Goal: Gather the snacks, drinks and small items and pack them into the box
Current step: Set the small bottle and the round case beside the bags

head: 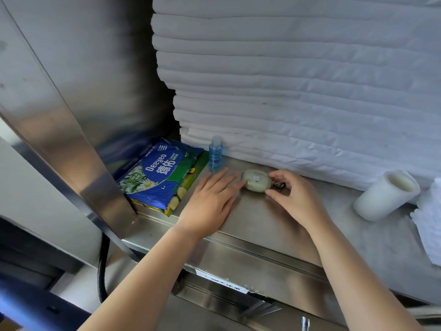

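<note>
A wipes pack (155,174) hides most of the green snack bag (191,172); the right edge crops white cloth (427,223).

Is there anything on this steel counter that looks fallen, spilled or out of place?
Only the white roll at the right: it lies tipped on its side beside crumpled white paper. The blue bottle stands upright, and nothing looks spilled.

We see bare desk (262,223) open between the wipes pack (157,173) and the white roll (384,197), walled behind by stacked linens (286,91).
</note>
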Motion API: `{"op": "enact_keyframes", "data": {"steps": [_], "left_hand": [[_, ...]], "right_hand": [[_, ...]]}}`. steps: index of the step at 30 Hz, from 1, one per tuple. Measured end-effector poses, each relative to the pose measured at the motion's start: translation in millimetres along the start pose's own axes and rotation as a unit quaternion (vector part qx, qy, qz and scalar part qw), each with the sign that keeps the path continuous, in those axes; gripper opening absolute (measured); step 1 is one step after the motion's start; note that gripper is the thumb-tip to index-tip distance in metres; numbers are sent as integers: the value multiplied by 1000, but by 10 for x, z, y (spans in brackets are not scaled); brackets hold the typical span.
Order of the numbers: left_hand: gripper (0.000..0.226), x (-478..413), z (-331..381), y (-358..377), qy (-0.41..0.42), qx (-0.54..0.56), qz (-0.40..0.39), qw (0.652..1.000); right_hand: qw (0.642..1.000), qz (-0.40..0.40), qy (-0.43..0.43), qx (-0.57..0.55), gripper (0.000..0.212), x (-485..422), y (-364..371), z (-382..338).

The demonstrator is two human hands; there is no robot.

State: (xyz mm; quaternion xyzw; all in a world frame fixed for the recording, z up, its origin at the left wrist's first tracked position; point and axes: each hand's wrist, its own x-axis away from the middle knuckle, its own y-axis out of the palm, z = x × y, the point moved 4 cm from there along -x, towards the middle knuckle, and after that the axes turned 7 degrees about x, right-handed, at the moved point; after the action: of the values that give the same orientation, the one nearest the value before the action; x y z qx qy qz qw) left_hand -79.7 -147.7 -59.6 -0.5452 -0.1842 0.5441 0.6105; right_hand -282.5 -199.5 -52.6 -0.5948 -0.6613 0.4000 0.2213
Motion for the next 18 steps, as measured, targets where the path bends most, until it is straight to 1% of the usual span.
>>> {"op": "enact_keyframes", "data": {"steps": [2, 4, 8, 12, 15, 18], "left_hand": [[46, -6, 7, 21, 3, -15, -28, 999], [51, -8, -12, 56, -14, -27, -44, 999], [60, -10, -52, 114, -51, -56, -44, 996], [71, -60, -111, 144, -110, -37, -55, 992], [75, -83, -126, 160, -133, -30, -54, 989], [76, -87, -135, 163, -137, -31, -52, 989]], "right_hand": [[1000, 6, -8, 17, 36, -25, 50, -43], [999, 21, -14, 27, 35, -80, 103, -102], [996, 52, -34, 64, 35, -239, 216, -233], [988, 74, -68, 117, 36, -389, 336, -379], [987, 79, -78, 117, 37, -452, 391, -411], [990, 78, -70, 99, 37, -480, 403, -383]]}}
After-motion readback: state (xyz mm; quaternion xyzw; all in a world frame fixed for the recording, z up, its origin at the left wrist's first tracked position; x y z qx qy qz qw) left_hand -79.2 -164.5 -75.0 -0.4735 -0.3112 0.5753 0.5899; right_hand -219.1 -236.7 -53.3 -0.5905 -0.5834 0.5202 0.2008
